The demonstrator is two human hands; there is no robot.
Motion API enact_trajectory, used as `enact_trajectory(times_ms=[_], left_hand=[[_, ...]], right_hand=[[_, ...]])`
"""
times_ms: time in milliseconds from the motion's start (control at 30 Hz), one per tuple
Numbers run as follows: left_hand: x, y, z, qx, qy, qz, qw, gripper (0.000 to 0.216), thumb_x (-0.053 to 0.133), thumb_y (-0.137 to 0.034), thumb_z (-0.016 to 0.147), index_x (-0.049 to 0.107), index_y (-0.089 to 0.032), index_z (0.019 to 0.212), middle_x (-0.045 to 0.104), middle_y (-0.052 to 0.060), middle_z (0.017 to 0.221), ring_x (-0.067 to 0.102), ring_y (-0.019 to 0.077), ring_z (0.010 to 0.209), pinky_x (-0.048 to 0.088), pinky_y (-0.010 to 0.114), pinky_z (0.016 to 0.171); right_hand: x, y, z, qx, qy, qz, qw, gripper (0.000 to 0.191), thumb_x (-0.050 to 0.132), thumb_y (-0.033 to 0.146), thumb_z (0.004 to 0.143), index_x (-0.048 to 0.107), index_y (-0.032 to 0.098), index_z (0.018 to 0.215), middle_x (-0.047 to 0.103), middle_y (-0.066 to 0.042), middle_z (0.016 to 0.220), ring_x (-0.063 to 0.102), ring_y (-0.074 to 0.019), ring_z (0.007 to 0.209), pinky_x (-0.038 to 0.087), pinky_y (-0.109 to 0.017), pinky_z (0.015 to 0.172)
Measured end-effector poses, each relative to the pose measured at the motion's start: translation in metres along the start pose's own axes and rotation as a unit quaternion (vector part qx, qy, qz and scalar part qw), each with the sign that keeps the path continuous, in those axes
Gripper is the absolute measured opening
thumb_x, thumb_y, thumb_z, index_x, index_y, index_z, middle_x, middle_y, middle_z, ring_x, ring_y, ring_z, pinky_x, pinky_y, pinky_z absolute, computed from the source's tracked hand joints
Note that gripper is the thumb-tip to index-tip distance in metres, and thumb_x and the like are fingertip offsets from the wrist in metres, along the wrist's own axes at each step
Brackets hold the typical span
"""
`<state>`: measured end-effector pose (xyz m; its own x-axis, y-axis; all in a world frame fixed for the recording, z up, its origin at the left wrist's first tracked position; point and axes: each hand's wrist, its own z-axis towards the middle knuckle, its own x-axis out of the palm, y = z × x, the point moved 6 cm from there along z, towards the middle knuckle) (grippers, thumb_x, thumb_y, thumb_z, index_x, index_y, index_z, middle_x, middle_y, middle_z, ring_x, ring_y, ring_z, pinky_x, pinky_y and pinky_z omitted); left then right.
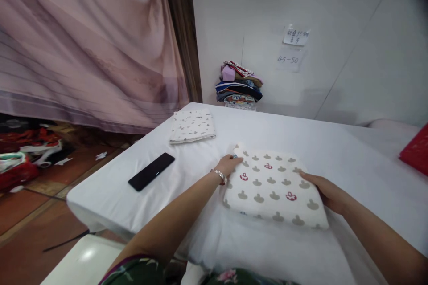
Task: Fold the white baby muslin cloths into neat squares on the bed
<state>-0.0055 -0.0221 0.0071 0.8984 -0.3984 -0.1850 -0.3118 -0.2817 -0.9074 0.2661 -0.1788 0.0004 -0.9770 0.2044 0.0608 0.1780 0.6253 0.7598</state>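
The folded cloth lies flat on the bench before us; our right hand rests wide and flat on its right edge, our left hand touches the left corner, grip unclear. Even pressure should keep edges square

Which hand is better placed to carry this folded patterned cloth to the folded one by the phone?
Left, probably: the left hand touches the left edge of the patterned cloth, the side where the smaller cloth and phone lie. The right hand sits at its right edge, farther away.
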Motion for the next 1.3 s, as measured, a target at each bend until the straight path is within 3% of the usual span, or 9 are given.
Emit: enact_trajectory(times_ms=[200, 333, 433, 533, 633, 800, 1000, 1167, 1300], left_hand=[[-0.012, -0.045, 0.003, 0.082, -0.010, -0.025, 0.996, 0.028, 0.063, -0.037, 0.070, 0.059, -0.016, 0.088, 0.066, 0.005, 0.081, 0.061, 0.0164, 0.071, 0.049, 0.024, 0.062], [-0.039, -0.097, 0.041, 0.107, -0.006, 0.029, 0.994, 0.033, 0.064, -0.039, 0.069, 0.061, -0.016, 0.091, 0.068, 0.005, 0.081, 0.062, 0.0174, 0.070, 0.050, 0.025, 0.060], [-0.056, -0.111, 0.077, 0.077, -0.033, 0.114, 0.990, 0.035, 0.062, -0.041, 0.071, 0.061, -0.017, 0.097, 0.069, 0.004, 0.087, 0.063, 0.0176, 0.074, 0.049, 0.023, 0.060], [-0.066, -0.093, 0.101, 0.034, -0.075, 0.185, 0.979, 0.035, 0.063, -0.044, 0.071, 0.064, -0.016, 0.091, 0.069, 0.006, 0.089, 0.063, 0.0202, 0.080, 0.048, 0.023, 0.062], [-0.070, -0.065, 0.108, 0.012, -0.078, 0.196, 0.977, 0.035, 0.055, -0.046, 0.077, 0.065, -0.014, 0.088, 0.069, 0.009, 0.090, 0.063, 0.0216, 0.080, 0.048, 0.025, 0.062], [-0.085, -0.041, 0.092, 0.030, -0.079, 0.200, 0.976, 0.033, 0.050, -0.044, 0.081, 0.066, -0.017, 0.091, 0.069, 0.004, 0.094, 0.062, 0.0179, 0.082, 0.047, 0.023, 0.065], [-0.096, -0.022, 0.062, 0.044, -0.111, 0.229, 0.966, 0.032, 0.053, -0.041, 0.078, 0.066, -0.018, 0.095, 0.068, 0.002, 0.093, 0.061, 0.0179, 0.085, 0.046, 0.023, 0.071], [-0.087, -0.012, 0.054, 0.091, -0.197, 0.283, 0.934, 0.032, 0.047, -0.038, 0.083, 0.062, -0.020, 0.104, 0.067, 0.005, 0.098, 0.060, 0.0191, 0.090, 0.044, 0.027, 0.078], [-0.086, -0.013, 0.052, 0.075, -0.209, 0.289, 0.931, 0.035, 0.047, -0.038, 0.083, 0.058, -0.020, 0.111, 0.066, 0.006, 0.102, 0.060, 0.0192, 0.091, 0.045, 0.029, 0.078]], right_hand=[[0.014, 0.023, -0.006, -0.063, 0.010, 0.096, 0.993, 0.053, 0.061, 0.041, 0.075, 0.050, 0.015, 0.120, 0.068, -0.013, 0.099, 0.064, -0.0290, 0.090, 0.052, -0.041, 0.080], [0.027, 0.050, 0.008, -0.156, -0.016, 0.099, 0.983, 0.050, 0.062, 0.039, 0.075, 0.051, 0.017, 0.119, 0.068, -0.011, 0.101, 0.065, -0.0278, 0.088, 0.053, -0.039, 0.075], [0.038, 0.056, 0.034, -0.166, -0.041, 0.096, 0.981, 0.046, 0.064, 0.037, 0.075, 0.054, 0.016, 0.114, 0.068, -0.011, 0.100, 0.066, -0.0242, 0.081, 0.055, -0.033, 0.066], [0.049, 0.048, 0.057, -0.105, -0.033, 0.077, 0.991, 0.042, 0.066, 0.038, 0.074, 0.056, 0.013, 0.106, 0.067, -0.013, 0.099, 0.066, -0.0210, 0.077, 0.054, -0.028, 0.058], [0.054, 0.045, 0.059, -0.090, -0.006, 0.064, 0.994, 0.046, 0.068, 0.042, 0.073, 0.055, 0.014, 0.108, 0.066, -0.013, 0.104, 0.066, -0.0210, 0.082, 0.056, -0.028, 0.063], [0.059, 0.040, 0.037, -0.095, 0.033, 0.062, 0.993, 0.062, 0.068, 0.042, 0.073, 0.044, 0.023, 0.127, 0.063, -0.009, 0.111, 0.065, -0.0229, 0.087, 0.057, -0.037, 0.072], [0.064, 0.023, 0.017, -0.069, -0.031, 0.027, 0.997, 0.092, 0.070, 0.046, 0.069, 0.015, 0.031, 0.142, 0.064, -0.007, 0.108, 0.064, -0.0252, 0.088, 0.058, -0.040, 0.067], [0.069, 0.022, 0.020, -0.120, -0.041, -0.041, 0.991, 0.094, 0.067, 0.047, 0.070, 0.008, 0.035, 0.142, 0.066, -0.004, 0.097, 0.064, -0.0232, 0.080, 0.057, -0.035, 0.059], [0.066, 0.020, 0.026, -0.159, -0.033, -0.099, 0.982, 0.093, 0.061, 0.048, 0.074, 0.001, 0.032, 0.143, 0.065, 0.001, 0.076, 0.062, -0.0195, 0.063, 0.053, -0.032, 0.051]])
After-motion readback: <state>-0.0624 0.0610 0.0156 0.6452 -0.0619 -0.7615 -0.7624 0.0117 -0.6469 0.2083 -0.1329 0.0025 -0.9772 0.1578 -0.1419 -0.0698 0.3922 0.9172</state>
